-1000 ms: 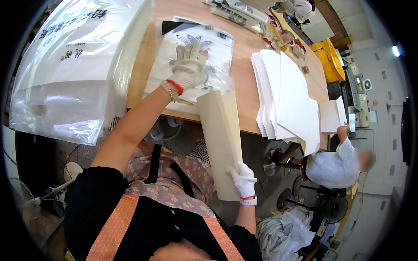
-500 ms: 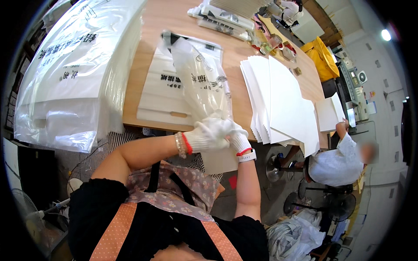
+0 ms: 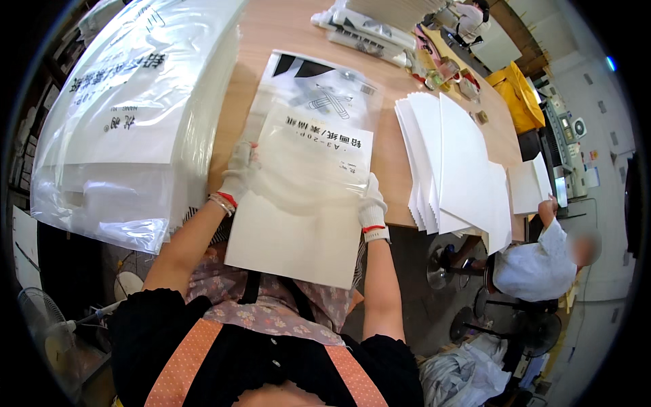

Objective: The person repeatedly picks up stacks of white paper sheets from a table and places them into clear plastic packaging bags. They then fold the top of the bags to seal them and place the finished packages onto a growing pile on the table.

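A cream sheet or stack of paper (image 3: pixel 291 237) lies partly inside a clear plastic bag (image 3: pixel 330 102) printed in black. Its lower part sticks out past the table's near edge. My left hand (image 3: pixel 239 169), in a white knit glove, closes on the left side of the bag. On the opposite side my right hand (image 3: pixel 372 203), gloved the same way, is closed on the edge where bag and paper meet. The fingertips of both hands are partly hidden.
A tall pile of clear printed bags (image 3: pixel 129 122) covers the table's left. White paper sheets (image 3: pixel 461 163) lie fanned on the right. Behind stand wrapped packs (image 3: pixel 366 44), small jars (image 3: pixel 447 68) and a yellow bag (image 3: pixel 519 98). A seated person (image 3: pixel 536 261) works at right.
My hands were together over a bunched bag at the table's edge. Now they are apart at its two sides, and the bag lies spread with the paper in it.
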Available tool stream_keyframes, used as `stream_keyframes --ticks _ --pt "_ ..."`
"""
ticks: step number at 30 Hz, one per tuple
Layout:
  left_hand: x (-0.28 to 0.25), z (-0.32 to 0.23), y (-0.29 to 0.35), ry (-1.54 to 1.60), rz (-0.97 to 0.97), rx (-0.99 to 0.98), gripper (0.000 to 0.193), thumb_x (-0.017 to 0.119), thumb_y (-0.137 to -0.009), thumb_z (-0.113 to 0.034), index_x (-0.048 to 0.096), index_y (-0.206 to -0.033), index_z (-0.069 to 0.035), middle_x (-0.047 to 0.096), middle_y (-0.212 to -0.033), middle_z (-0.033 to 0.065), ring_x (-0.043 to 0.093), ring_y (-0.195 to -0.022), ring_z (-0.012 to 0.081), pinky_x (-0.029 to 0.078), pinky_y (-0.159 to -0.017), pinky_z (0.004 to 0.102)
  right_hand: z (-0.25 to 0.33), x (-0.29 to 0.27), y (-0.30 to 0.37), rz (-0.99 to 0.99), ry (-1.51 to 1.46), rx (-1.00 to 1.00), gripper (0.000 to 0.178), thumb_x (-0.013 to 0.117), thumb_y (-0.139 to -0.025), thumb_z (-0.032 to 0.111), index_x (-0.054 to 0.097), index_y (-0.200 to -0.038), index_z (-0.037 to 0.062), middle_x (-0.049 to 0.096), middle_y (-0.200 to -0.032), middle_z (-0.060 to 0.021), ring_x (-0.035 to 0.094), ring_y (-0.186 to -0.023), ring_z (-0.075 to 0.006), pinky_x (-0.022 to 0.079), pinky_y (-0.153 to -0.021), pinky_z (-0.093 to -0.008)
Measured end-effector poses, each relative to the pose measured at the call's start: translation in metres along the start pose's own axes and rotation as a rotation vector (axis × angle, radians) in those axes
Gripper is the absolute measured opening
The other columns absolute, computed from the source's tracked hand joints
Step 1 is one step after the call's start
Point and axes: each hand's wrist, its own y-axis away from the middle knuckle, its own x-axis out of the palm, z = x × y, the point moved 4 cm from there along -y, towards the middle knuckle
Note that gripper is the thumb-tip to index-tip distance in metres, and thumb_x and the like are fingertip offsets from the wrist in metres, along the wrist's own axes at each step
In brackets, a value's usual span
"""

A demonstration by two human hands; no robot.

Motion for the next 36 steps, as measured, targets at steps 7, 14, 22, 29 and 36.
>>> stream_keyframes --ticks 7,14,22,29,36 --pt "-0.05 -0.027 0.146 -0.366 0.152 0.234 0.018 0.048 -0.091 -0.013 0.05 -0.104 -0.001 0.054 -0.088 0.0101 0.054 -0.076 0.0177 0.045 -0.069 0.0321 -0.027 0.016 0.164 0.201 -0.391 -0.227 0.068 0.054 -0.087 0.025 0.02 -0.139 -0.0018 0.057 -0.112 -0.0246 0.061 -0.093 -0.033 0.048 -0.081 -0.0404" --pt "-0.084 -0.057 0.25 -0.607 0.312 0.601 0.017 0.056 -0.086 -0.014 0.052 -0.096 -0.001 0.053 -0.087 0.0159 0.057 -0.076 0.0291 0.048 -0.065 0.0401 -0.027 0.033 0.31 0.117 0.179 -0.546 0.048 0.053 -0.086 0.015 0.039 -0.128 -0.0041 0.058 -0.112 -0.023 0.061 -0.094 -0.0283 0.048 -0.083 -0.0362" --pt "-0.076 -0.001 0.209 -0.479 0.029 0.01 0.008 0.046 -0.086 -0.008 0.047 -0.093 -0.003 0.05 -0.063 0.0133 0.055 -0.052 0.0256 0.044 -0.046 0.036 -0.042 -0.012 0.255 0.133 -0.268 -0.341 0.043 0.05 -0.084 0.005 0.047 -0.127 -0.0012 0.058 -0.106 -0.023 0.06 -0.093 -0.031 0.047 -0.087 -0.0342" --pt "-0.002 -0.158 0.182 -0.135 0.276 0.578 0.01 0.043 -0.07 0.006 0.046 -0.076 -0.001 0.046 -0.079 0.0117 0.05 -0.071 0.0221 0.043 -0.063 0.031 -0.104 0.074 0.192 0.326 -1.318 0.397 0.033 0.056 -0.087 0.017 0.052 -0.115 -0.0002 0.059 -0.103 -0.0093 0.061 -0.08 -0.0229 0.05 -0.073 -0.0348" --pt "-0.111 -0.274 0.186 -0.025 0.01 1.153 0.012 0.052 -0.073 0.005 0.047 -0.076 -0.006 0.047 -0.076 0.004 0.047 -0.062 0.0158 0.039 -0.055 0.0263 0.125 -0.006 0.164 0.413 -1.668 -0.117 0.029 0.06 -0.084 0.018 0.056 -0.106 -0.0006 0.06 -0.094 -0.0168 0.06 -0.08 -0.0278 0.051 -0.067 -0.0345"
